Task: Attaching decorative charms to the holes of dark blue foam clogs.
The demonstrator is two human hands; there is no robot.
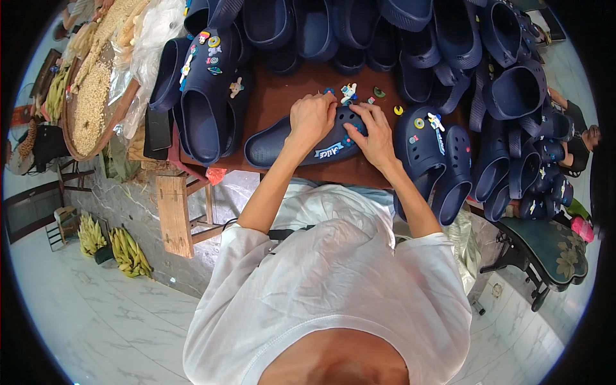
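A dark blue clog [266,149] lies crosswise before me on the brown tabletop, heel to the left and holed toe to the right. On its upper sits a blue banner-shaped charm [329,151]. My left hand [313,117] is over the clog with its fingers curled together; whatever they hold is hidden. A small blue and red charm [329,91] shows right by its fingertips. My right hand [373,133] grips the toe, thumb on the holed upper beside another blue and red charm [351,130]. Just beyond lies a white figure charm [348,94].
Loose green [379,92] and yellow charms [398,110] lie behind my right hand. Charm-decorated clogs stand left [204,122] and right [420,147]. Many plain blue clogs [314,29] crowd the back. A wooden stool [174,215] stands below left; a dark chair [545,250] is at right.
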